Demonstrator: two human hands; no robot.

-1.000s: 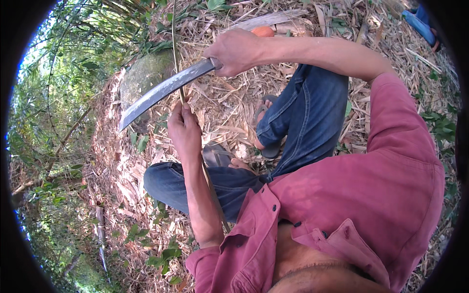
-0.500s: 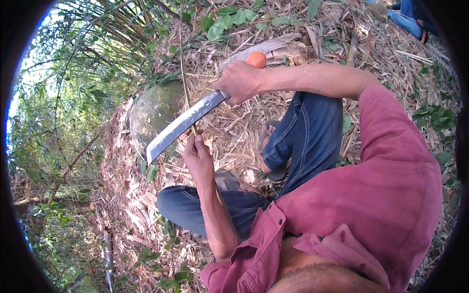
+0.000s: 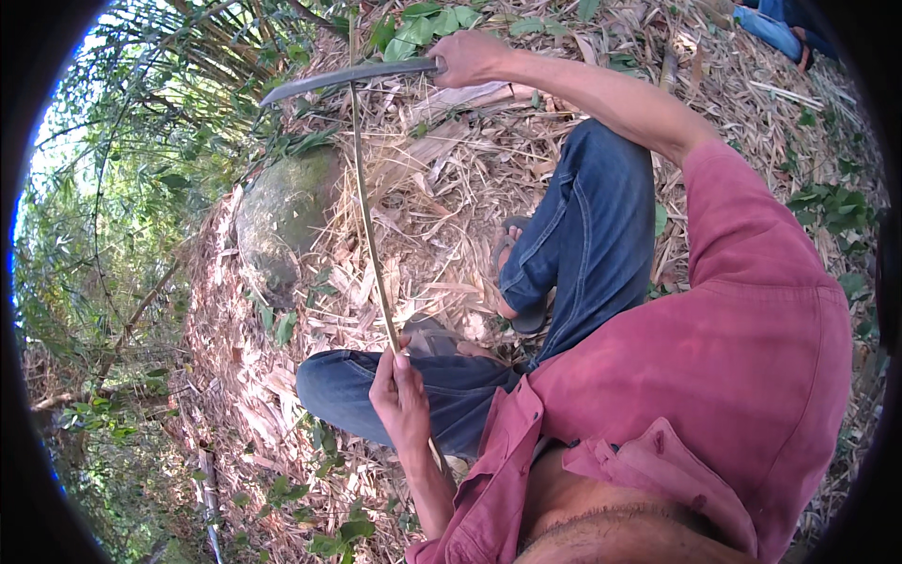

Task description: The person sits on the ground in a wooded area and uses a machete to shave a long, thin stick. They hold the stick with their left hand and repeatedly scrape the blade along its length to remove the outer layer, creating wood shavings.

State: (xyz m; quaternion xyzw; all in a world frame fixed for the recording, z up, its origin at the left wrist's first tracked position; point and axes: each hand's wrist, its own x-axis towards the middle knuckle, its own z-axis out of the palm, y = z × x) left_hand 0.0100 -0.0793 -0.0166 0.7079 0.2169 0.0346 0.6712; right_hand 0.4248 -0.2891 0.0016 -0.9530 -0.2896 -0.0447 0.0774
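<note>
My right hand [image 3: 473, 56] grips the handle of a long curved machete [image 3: 343, 77], its blade pointing left at the top of the view. My left hand [image 3: 402, 404] pinches the near end of a thin bamboo strip [image 3: 368, 221]. The strip runs upward from my left hand to the blade and meets it near its middle. I sit on the ground in blue jeans [image 3: 592, 226] and a red shirt [image 3: 714, 376], with a sandalled foot [image 3: 520, 282] tucked beneath my right leg.
Dry bamboo leaves and husks cover the ground [image 3: 442, 188]. A mossy rounded stone [image 3: 282, 211] lies left of the strip. Bamboo stems and green foliage [image 3: 141, 188] fill the left side. Another person's leg in jeans [image 3: 775, 28] shows at the top right.
My right hand has pushed the machete away along the strip, from close to my left hand up to the far end. My left hand has stayed low, holding the strip.
</note>
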